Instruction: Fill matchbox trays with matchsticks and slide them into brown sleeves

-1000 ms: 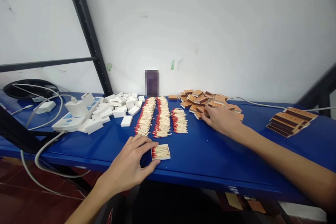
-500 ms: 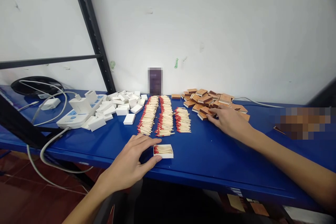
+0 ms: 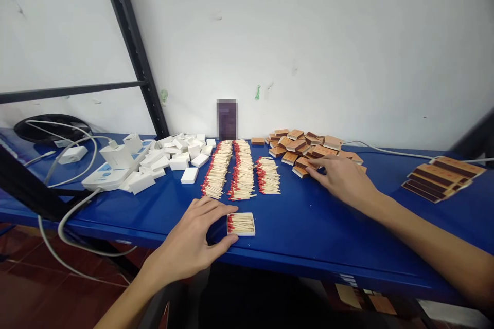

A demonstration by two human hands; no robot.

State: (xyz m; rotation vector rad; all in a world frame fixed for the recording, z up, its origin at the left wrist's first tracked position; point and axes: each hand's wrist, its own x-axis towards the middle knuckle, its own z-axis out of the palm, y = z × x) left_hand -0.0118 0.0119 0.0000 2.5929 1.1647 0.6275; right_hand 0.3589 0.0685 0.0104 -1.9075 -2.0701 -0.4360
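Observation:
My left hand (image 3: 200,231) has thumb and index finger at the left corners of a small white matchbox tray (image 3: 250,233), gripping it on the blue table. Red-tipped matches (image 3: 241,223) lie side by side in that tray. Over on the right, my right hand (image 3: 341,177) pinches a brown matchbox sleeve (image 3: 301,168) at the front of a heap of sleeves (image 3: 295,145). Between the hands and the wall, loose matches are laid in a left row (image 3: 216,169), a middle row (image 3: 243,169) and a shorter right row (image 3: 268,176).
White empty-looking trays (image 3: 189,175) are heaped left of the matches. Beyond them sit a power strip (image 3: 104,176) with plugs and cables. Stacked brown matchboxes (image 3: 440,180) lie at the far right of the blue table (image 3: 293,236). A black metal post (image 3: 133,51) rises at left.
My right fingers have shifted slightly, and the sleeve under them has come a little forward from the heap. The filled tray has turned slightly in my left hand.

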